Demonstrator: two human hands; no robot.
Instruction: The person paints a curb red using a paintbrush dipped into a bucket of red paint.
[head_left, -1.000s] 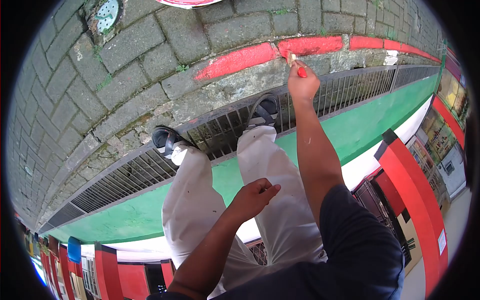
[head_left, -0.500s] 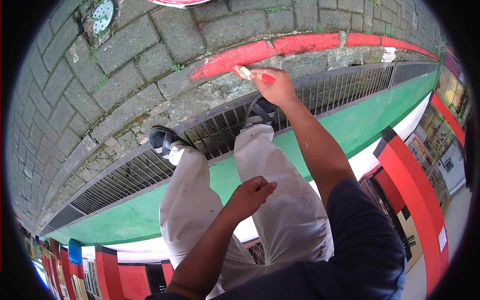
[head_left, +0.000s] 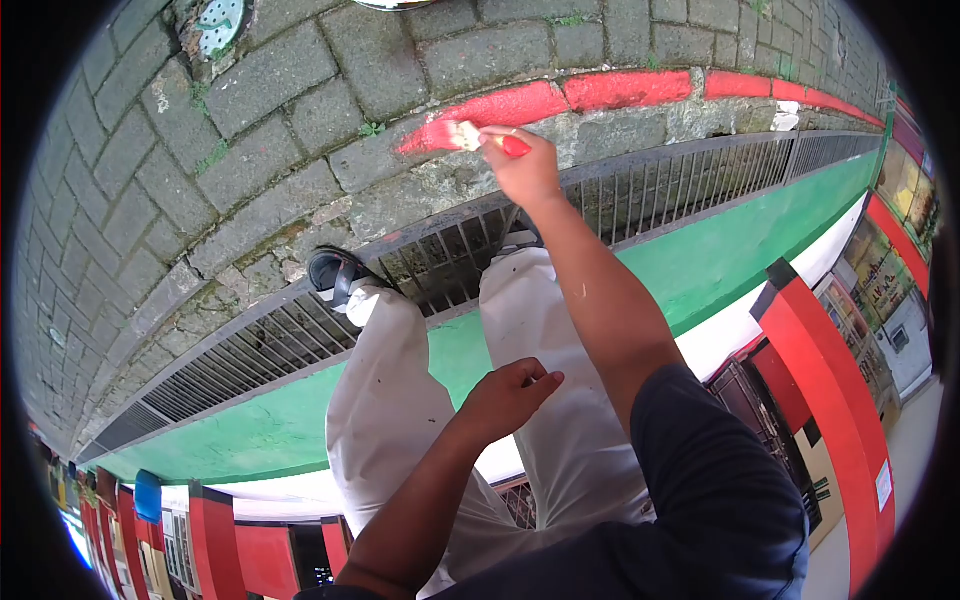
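A paintbrush (head_left: 463,136) with pale bristles and a red handle is in my right hand (head_left: 530,172), fingers closed around it. Its bristles press on the wet-looking red paint (head_left: 425,140) near the left end of the painted kerb (head_left: 510,103). Bare grey stone continues to the left of that paint. My left hand (head_left: 505,402) hangs over my trouser legs with its fingers curled in; nothing shows in it.
A metal drain grate (head_left: 440,255) runs between the kerb and a green strip (head_left: 250,430). My sandalled foot (head_left: 338,275) stands at the grate. A partly cut-off round container (head_left: 397,3) sits at the top edge. Grey paving (head_left: 270,90) lies beyond the kerb.
My right hand has moved the paintbrush left and slightly up along the kerb, from its lower edge onto the red paint. My left hand stays curled in nearly the same place.
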